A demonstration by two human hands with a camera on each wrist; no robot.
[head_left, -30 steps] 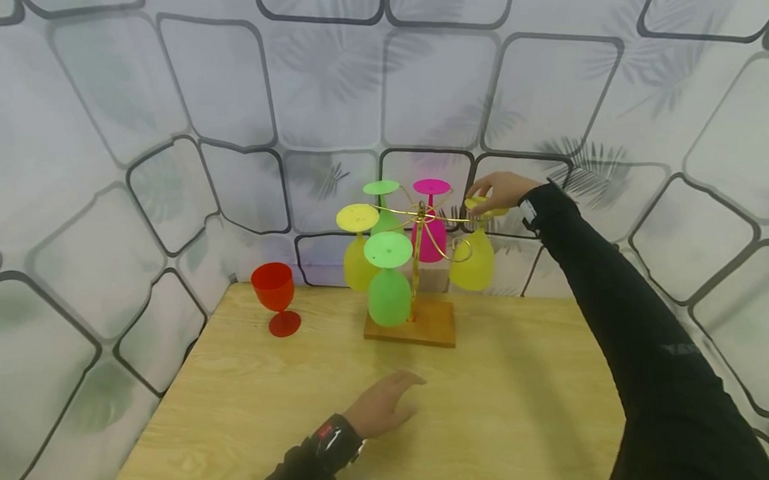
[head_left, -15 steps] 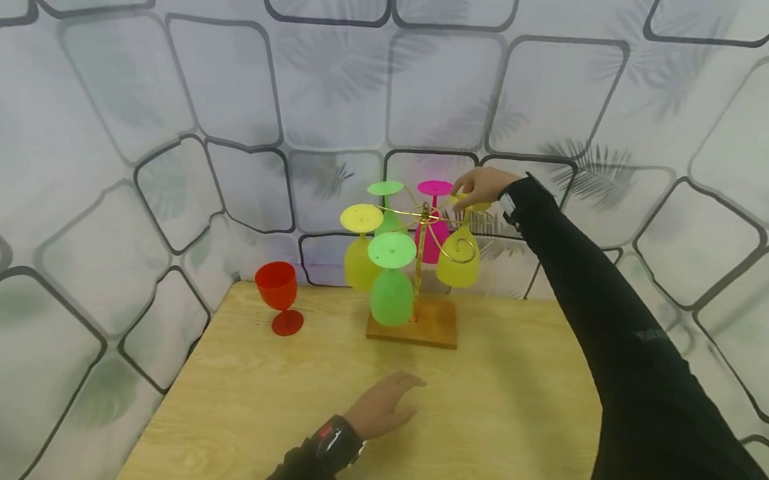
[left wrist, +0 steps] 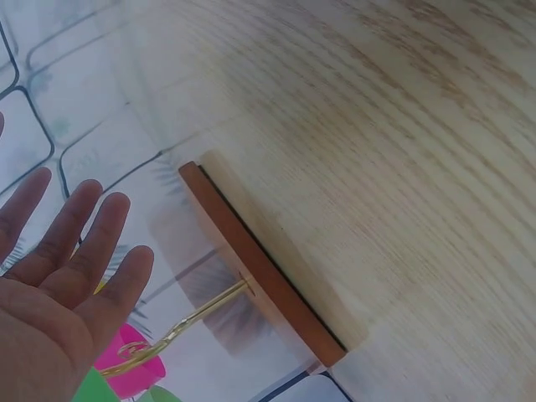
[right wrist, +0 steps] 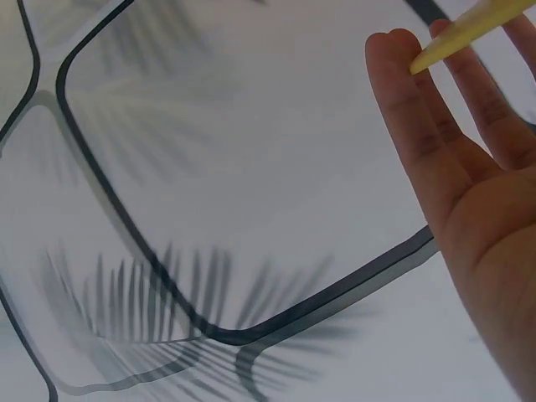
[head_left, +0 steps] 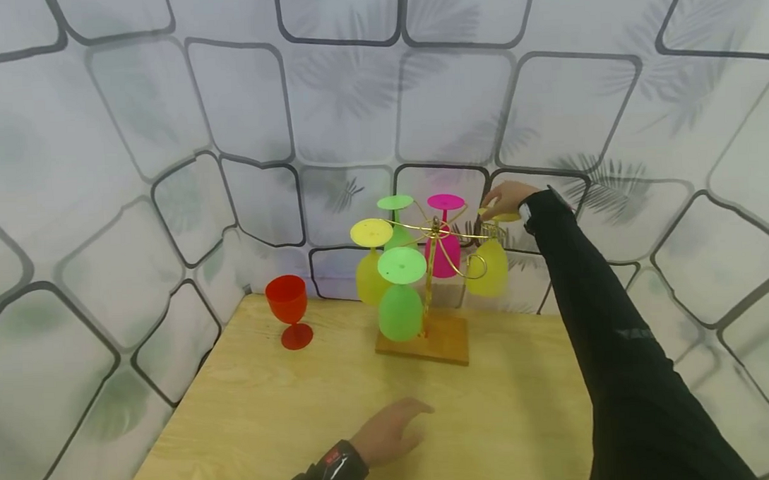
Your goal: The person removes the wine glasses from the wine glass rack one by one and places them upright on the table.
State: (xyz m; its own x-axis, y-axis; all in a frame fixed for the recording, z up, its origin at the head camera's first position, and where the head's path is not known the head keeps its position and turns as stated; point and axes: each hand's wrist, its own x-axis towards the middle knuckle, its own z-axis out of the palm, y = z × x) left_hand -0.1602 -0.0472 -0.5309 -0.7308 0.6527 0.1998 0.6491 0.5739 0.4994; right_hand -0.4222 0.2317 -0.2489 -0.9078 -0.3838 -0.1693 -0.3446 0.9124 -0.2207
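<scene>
At the right side of a gold wire stemware rack [head_left: 429, 281], my right hand [head_left: 509, 197] pinches the flat foot of an upside-down yellow goblet [head_left: 487, 268]. The goblet's bowl hangs beside the curled end of one rack arm. In the right wrist view the edge of the yellow foot [right wrist: 469, 32] lies at my fingertips. My left hand [head_left: 391, 430] is held over the table in front of the rack, fingers relaxed and holding nothing. Also hanging upside down from the rack are another yellow goblet [head_left: 372, 277], a front green goblet [head_left: 400, 313], a rear green goblet [head_left: 397, 237] and a pink goblet [head_left: 444, 258].
A red goblet [head_left: 288, 300] stands upright on the wooden table [head_left: 251, 428], left of the rack. The rack's wooden base [head_left: 448, 342] sits near the table's back edge. Patterned fabric walls [head_left: 456, 103] enclose the back and sides.
My right hand moved left toward the rack's centre with the yellow goblet, then back to the right. The left hand stays in much the same place. The head view has tilted slightly.
</scene>
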